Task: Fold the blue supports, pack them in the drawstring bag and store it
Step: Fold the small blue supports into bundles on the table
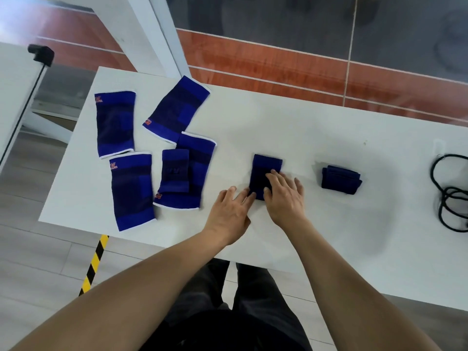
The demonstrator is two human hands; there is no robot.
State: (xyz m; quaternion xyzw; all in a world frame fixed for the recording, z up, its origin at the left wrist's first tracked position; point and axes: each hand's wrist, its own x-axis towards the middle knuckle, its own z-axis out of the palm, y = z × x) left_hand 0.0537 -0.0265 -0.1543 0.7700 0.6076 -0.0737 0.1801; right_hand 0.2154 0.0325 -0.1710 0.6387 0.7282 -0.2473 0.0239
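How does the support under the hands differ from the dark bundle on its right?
The support under the hands lies as one flat fold, longer than wide; the dark bundle is thicker, layered and wider than long. The right hand presses the first and the left hand touches its edge; the bundle lies untouched. Both are dark blue, on the white table.

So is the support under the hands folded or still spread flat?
Folded. The support is a compact dark rectangle, far shorter than the spread ones; the right hand presses flat on it and the left hand's fingertips touch its edge.
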